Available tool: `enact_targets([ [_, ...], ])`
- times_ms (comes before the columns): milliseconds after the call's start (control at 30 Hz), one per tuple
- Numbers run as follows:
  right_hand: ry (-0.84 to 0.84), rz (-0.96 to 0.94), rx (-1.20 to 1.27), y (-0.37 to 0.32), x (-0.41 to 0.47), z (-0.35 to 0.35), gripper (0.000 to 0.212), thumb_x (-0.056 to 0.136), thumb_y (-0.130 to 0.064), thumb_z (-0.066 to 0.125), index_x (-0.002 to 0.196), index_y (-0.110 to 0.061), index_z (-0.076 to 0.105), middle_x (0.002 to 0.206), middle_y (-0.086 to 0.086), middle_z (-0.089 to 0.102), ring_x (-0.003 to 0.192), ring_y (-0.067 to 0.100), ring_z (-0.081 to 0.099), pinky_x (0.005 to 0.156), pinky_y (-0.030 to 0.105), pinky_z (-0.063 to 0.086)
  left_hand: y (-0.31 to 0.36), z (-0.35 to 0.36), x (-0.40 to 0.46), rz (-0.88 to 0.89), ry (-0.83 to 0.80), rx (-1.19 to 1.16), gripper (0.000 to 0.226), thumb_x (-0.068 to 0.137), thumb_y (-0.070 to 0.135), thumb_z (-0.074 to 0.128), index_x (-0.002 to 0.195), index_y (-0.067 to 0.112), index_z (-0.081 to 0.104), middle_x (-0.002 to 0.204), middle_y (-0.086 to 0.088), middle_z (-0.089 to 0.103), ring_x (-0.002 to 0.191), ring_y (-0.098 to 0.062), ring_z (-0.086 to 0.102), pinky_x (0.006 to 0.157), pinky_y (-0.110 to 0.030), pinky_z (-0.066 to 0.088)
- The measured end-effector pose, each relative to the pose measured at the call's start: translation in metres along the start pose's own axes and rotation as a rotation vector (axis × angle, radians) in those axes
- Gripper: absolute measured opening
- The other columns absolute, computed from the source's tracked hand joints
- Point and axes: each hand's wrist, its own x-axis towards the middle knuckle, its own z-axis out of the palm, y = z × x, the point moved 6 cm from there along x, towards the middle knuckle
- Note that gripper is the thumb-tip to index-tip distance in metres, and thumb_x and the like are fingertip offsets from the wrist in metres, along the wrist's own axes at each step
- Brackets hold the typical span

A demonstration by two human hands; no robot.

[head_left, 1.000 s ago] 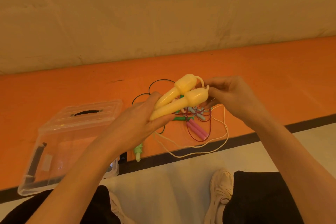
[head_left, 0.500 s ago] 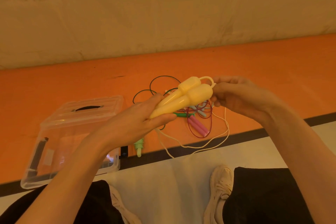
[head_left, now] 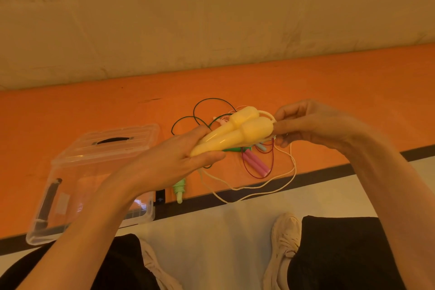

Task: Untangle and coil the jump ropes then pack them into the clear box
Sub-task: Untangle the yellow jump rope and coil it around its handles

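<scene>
My left hand (head_left: 179,160) grips the narrow ends of two pale yellow jump-rope handles (head_left: 237,132) held side by side above the orange mat. My right hand (head_left: 306,125) pinches the white cord (head_left: 266,114) where it leaves the thick ends of the handles. The rest of that cord (head_left: 259,186) hangs down in loose loops over the mat's edge. Under the handles lies a tangle of other ropes: pink handles (head_left: 255,163) with a dark red cord, a green cord (head_left: 200,113), a light green handle (head_left: 180,189). The clear box (head_left: 94,172) stands at the left, lid shut.
An orange mat (head_left: 329,82) with a black border strip runs across the floor below a beige wall. My knees in black trousers and pale shoes (head_left: 286,238) are on the white floor near the bottom edge.
The view has shifted slightly. My right hand has slid a little to the right along the cord at the handles' thick ends. My left hand keeps its hold on the handles.
</scene>
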Motion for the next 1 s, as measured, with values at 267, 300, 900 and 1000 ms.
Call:
enact_targets([
  [267,-0.019,0.031,0.014,0.002,-0.003,-0.005,0.011,0.064,-0.004,0.068,0.067,-0.013,0.075,0.073,0.011,0.072,0.065,0.017,0.071,0.071,0.027,0.058,0.002,0.003,0.004,0.018,0.093,0.322,0.032,0.086,0.063,0.042,0.111,0.042,0.037,0.074,0.012,0.047,0.065,0.000,0.046,0.052,-0.020,0.030],
  [300,-0.001,0.037,0.004,0.003,-0.003,-0.007,0.009,0.063,-0.005,0.068,0.070,-0.011,0.073,0.073,0.012,0.072,0.065,0.017,0.071,0.072,0.029,0.058,0.002,0.002,0.004,0.017,0.123,0.367,0.040,0.086,0.064,0.041,0.116,0.038,0.038,0.075,0.013,0.046,0.064,-0.001,0.045,0.051,-0.020,0.029],
  [900,-0.171,-0.196,0.105,-0.008,-0.011,-0.014,0.035,0.052,-0.032,0.092,0.077,-0.016,0.075,0.087,0.010,0.072,0.070,0.016,0.069,0.059,0.022,0.057,0.006,0.002,0.007,0.091,0.017,-0.169,0.032,0.086,0.049,0.053,0.110,0.027,0.054,0.069,0.017,0.051,0.057,-0.002,0.045,0.051,-0.017,0.040],
  [1000,-0.219,-0.201,0.149,-0.006,-0.009,-0.013,0.035,0.054,-0.035,0.092,0.079,-0.018,0.075,0.083,0.007,0.072,0.068,0.013,0.069,0.062,0.021,0.056,0.011,0.003,0.007,0.126,0.009,-0.111,0.023,0.088,0.049,0.052,0.103,0.031,0.053,0.072,0.016,0.054,0.059,-0.001,0.046,0.054,-0.012,0.035],
])
